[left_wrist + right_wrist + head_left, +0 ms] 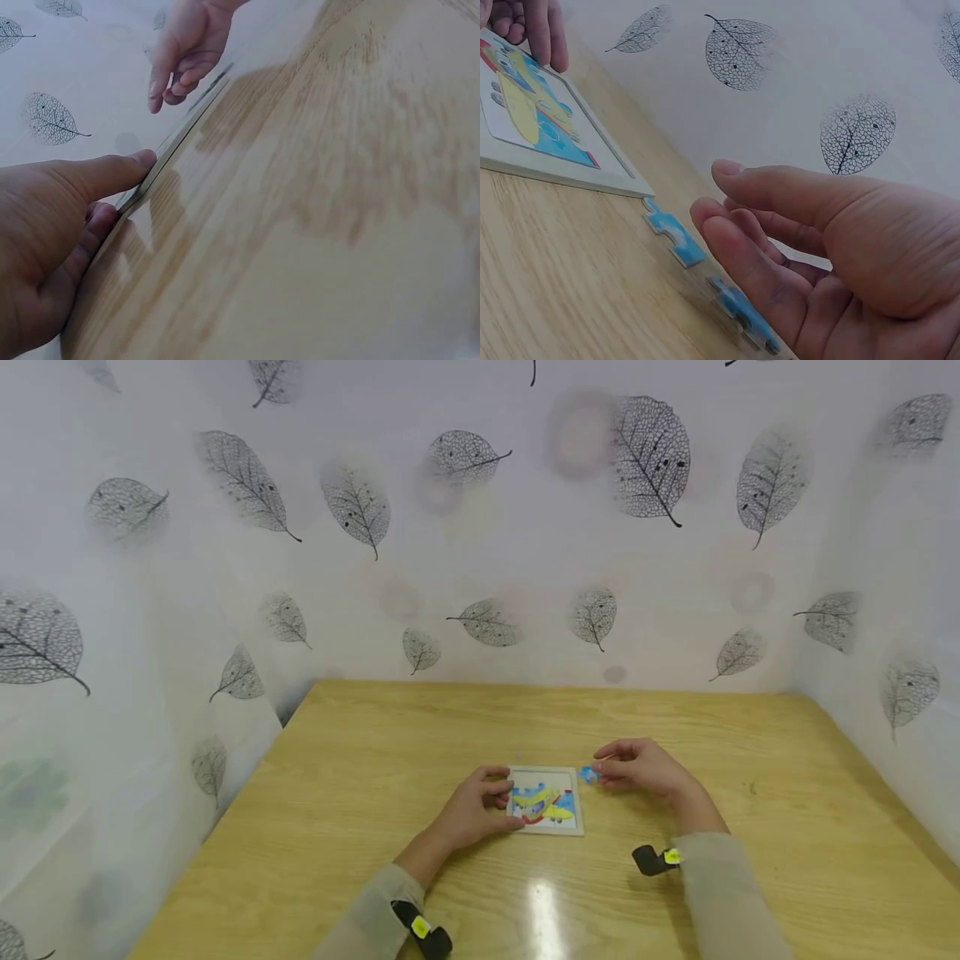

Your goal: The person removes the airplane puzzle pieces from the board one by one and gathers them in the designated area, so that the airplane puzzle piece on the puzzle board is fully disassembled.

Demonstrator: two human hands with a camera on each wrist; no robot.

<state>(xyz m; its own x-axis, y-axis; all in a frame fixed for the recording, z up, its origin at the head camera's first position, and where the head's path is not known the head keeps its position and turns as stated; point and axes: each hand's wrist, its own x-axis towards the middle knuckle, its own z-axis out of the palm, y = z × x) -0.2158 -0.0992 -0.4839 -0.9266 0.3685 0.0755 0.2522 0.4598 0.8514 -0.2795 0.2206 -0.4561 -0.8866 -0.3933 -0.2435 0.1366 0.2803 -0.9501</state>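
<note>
A square jigsaw puzzle frame [579, 810] with a pale border lies on the table, showing a yellow airplane on blue in its lower part. My left hand [470, 808] holds its left side, thumb at the near corner and fingers along the edge; the left wrist view shows the thumb [135, 166] on the border. Just right of the frame, my right hand [647, 770] hovers close over blue jigsaw pieces [587, 774]. In the right wrist view one blue piece [676, 238] lies near the frame's corner, and a blurred blue piece [739, 307] is under the fingers, with thumb and fingertips apart.
The wooden table [390, 735] extends around the frame on all sides. White curtains [495, 543] with leaf prints enclose its back and sides. A black wrist camera [651, 860] sits at the right sleeve, another black camera [431, 935] at the left.
</note>
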